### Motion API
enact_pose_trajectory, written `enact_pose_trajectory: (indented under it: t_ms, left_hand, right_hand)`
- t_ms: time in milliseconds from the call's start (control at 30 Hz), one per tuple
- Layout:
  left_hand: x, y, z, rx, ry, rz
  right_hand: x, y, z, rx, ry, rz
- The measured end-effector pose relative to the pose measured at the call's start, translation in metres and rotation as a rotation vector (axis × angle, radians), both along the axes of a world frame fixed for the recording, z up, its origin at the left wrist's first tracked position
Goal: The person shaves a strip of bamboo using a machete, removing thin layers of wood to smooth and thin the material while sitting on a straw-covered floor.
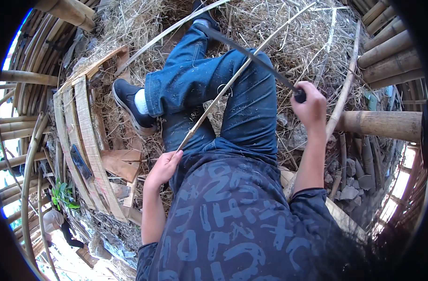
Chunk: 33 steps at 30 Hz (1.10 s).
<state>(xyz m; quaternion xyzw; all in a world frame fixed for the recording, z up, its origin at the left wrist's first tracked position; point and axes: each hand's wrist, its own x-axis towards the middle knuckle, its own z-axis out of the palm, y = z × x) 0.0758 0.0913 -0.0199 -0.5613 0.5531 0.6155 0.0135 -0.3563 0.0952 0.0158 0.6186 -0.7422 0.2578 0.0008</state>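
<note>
My left hand (163, 169), beside my waist, is closed around the near end of a thin split bamboo strip (217, 98). The strip slants up and away to the right, over my crossed legs in blue jeans (244, 112). In my right hand (310, 105), out past my right thigh, is the dark handle of a long-bladed knife (272, 70). Its dark, narrow blade points to the far left and crosses the strip above my raised knee. Whether blade and strip touch there, I cannot tell. Small pale shavings speckle the jeans.
Straw and shavings (129, 23) cover the ground. At left lies a wooden slatted frame (90, 145) with a dark flat object (81, 161) on it. Bamboo poles (382, 125) wall both sides; rubble (352, 187) lies at right. Another person (59, 222) is at lower left, near a green plant (64, 195).
</note>
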Motion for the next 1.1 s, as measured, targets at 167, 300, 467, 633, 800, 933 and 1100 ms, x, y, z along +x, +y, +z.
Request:
enact_pose_trajectory:
  t_ms: [167, 300, 467, 633, 800, 933, 1100]
  left_hand:
    - [-0.018, 0.005, 0.0, -0.062, 0.065, -0.007]
    - [-0.035, 0.009, 0.002, -0.15, 0.086, -0.059]
    - [-0.051, 0.009, 0.017, -0.209, 0.083, -0.093]
    - [-0.053, 0.013, 0.023, -0.114, 0.135, -0.022]
    - [-0.057, 0.013, 0.027, -0.06, 0.138, -0.018]
    - [-0.059, 0.021, 0.023, -0.185, 0.108, -0.01]
    - [-0.064, 0.019, 0.04, -0.113, -0.029, -0.053]
  right_hand:
    - [0.048, -0.002, -0.016, -0.033, -0.148, 0.093]
    - [0.082, -0.001, -0.028, -0.023, -0.267, 0.215]
    - [0.095, -0.002, -0.019, 0.071, -0.164, 0.318]
    - [0.103, -0.002, -0.031, 0.113, -0.092, 0.334]
    - [0.115, -0.003, -0.03, 0.352, -0.147, 0.236]
    - [0.125, -0.007, -0.031, 0.586, -0.141, 0.191]
    - [0.12, -0.014, -0.021, 0.64, -0.146, 0.183]
